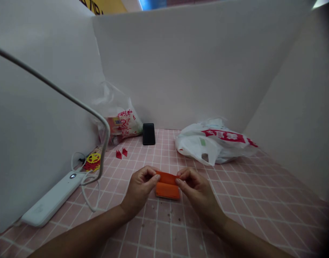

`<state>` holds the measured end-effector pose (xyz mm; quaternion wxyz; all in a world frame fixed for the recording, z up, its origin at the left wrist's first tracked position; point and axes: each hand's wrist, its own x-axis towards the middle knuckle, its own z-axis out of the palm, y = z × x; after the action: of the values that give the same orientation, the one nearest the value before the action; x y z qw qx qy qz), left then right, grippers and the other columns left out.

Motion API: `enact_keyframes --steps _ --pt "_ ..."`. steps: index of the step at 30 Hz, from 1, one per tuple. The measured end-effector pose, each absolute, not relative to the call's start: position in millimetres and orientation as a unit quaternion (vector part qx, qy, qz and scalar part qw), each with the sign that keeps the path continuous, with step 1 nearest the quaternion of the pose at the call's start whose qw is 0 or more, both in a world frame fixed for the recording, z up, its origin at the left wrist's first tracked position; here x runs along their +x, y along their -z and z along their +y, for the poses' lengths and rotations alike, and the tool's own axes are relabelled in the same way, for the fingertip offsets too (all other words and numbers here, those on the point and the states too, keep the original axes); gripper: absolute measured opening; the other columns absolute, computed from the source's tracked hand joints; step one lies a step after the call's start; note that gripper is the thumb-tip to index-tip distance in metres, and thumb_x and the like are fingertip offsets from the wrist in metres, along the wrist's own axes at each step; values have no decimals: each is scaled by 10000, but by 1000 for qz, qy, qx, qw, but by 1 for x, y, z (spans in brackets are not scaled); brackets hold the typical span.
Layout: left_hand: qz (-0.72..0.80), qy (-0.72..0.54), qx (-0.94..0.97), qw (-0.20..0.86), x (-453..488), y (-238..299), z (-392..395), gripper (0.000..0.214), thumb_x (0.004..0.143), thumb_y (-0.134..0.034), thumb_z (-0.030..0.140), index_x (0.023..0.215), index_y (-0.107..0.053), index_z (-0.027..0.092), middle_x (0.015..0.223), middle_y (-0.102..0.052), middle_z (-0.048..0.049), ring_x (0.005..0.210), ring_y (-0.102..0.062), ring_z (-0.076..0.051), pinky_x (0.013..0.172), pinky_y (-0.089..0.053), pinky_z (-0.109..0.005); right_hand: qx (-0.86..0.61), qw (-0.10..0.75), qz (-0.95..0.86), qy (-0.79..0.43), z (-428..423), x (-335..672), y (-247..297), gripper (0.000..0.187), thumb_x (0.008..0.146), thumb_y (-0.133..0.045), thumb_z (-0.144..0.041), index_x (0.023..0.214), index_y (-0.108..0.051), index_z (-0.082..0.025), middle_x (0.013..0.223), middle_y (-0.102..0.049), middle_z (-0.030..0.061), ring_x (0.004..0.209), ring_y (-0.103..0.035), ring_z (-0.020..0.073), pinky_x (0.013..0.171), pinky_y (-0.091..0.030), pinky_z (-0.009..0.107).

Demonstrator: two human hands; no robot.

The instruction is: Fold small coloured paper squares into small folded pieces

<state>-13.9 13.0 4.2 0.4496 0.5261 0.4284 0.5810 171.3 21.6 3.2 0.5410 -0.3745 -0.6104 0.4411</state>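
forearms (97, 229) frame orange sheet (167, 190) between left grip (139, 187) and right grip (199, 190).

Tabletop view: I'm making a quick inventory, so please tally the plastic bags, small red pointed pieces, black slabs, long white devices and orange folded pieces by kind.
Plastic bags: 2
Small red pointed pieces: 2
Black slab: 1
Long white device: 1
Orange folded piece: 1
Total: 7
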Motion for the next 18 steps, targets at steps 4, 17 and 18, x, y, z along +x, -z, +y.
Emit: enact_keyframes --steps 4,17,18 --pt "424 -579 532 449 -14 -5 12 156 764 -704 247 671 -603 173 862 -673 -55 823 -614 -186 792 -485 -312 -375 539 -605 -451 22 171 -4 166 803 -672 -254 694 -554 -213 781 -567 15 753 -525 183 702 -425 313" --pt "433 -579 545 424 -15 -4 12 168 788 -686 253 669 -597 175 864 -654 -47 819 -600 -180 767 -471 -296 -374 540 -587 -474 22 171 -7 172 785 -687 -243 684 -553 -202 758 -556 8 730 -516 171 682 -415 297" --pt "435 -577 545 425 -15 -3 13 170 786 -687 255 668 -596 174 861 -654 -47 811 -599 -179 758 -470 -294 -374 542 -583 -476 22 170 -6 175 779 -689 -243 682 -550 -201 750 -552 5 722 -513 168 675 -414 294"
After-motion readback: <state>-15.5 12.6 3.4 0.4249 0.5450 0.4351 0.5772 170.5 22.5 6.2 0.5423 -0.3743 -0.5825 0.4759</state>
